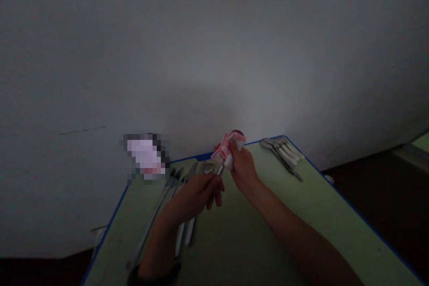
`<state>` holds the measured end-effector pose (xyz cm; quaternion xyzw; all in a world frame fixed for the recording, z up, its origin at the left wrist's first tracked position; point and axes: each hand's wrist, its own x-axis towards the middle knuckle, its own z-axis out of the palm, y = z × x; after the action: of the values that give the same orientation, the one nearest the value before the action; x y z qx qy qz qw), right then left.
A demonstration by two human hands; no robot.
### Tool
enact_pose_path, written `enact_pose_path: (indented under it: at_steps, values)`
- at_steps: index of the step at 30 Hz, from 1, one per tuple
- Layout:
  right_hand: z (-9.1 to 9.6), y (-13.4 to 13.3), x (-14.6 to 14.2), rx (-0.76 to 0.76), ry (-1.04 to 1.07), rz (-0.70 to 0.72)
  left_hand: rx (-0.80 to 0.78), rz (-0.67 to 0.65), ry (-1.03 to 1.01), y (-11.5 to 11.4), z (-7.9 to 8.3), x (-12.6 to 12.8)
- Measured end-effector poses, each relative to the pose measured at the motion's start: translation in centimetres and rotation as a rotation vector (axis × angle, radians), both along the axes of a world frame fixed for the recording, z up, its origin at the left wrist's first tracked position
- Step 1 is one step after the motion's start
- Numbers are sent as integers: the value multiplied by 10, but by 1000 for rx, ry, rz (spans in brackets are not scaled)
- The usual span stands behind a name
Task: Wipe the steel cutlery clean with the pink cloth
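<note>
My left hand (206,187) is closed around the handle of a metal spoon (220,170), just above the table. My right hand (244,165) grips a pink and white cloth (225,148) wrapped about the spoon's upper end. A dark rounded edge shows past the cloth; the rest of the spoon's head is covered. Beside and under my left arm lie several long metal utensils (152,221), partly hidden. Several metal spoons and white-handled pieces (286,154) lie together at the back right, beyond my right hand.
The pale green table (301,223) has a blue edge and stands against a grey wall (214,53). At its back left corner leans a blurred-out, pixelated object (145,154). A small white item (329,179) shows beyond the right edge. Light is dim.
</note>
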<state>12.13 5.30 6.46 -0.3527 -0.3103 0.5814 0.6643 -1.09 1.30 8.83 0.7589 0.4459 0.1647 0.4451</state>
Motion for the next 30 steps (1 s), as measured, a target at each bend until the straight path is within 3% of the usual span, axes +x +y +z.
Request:
enact_pose_path:
  at_steps: [4,6,9,11,16,18,21,23,25,28,30]
  values:
    - [-2,-10,-11,-45,-195,76,164,70,76,9,-11,7]
    - [-4,-9,-7,-20,-328,67,163,91,91,12,-14,5]
    - [0,-3,13,118,-671,-6,112,138,150,14,-13,-5]
    - [9,-3,32,270,-945,61,142,204,179,13,-9,-14]
    - [35,-12,67,521,-1318,594,370,420,160,9,1,-24]
    - [41,-17,71,524,-1393,772,445,333,208,7,2,-22]
    - [46,-22,67,497,-1465,895,585,76,383,4,-1,-20]
    - [47,-26,61,491,-1521,894,689,-46,534,4,-4,-19]
    - [47,-30,53,492,-1597,827,760,-87,664,5,-5,-18]
    - [48,-37,41,495,-1761,620,780,-47,732,7,-3,-18]
    - [46,-39,35,515,-1840,522,742,15,653,7,-1,-19]
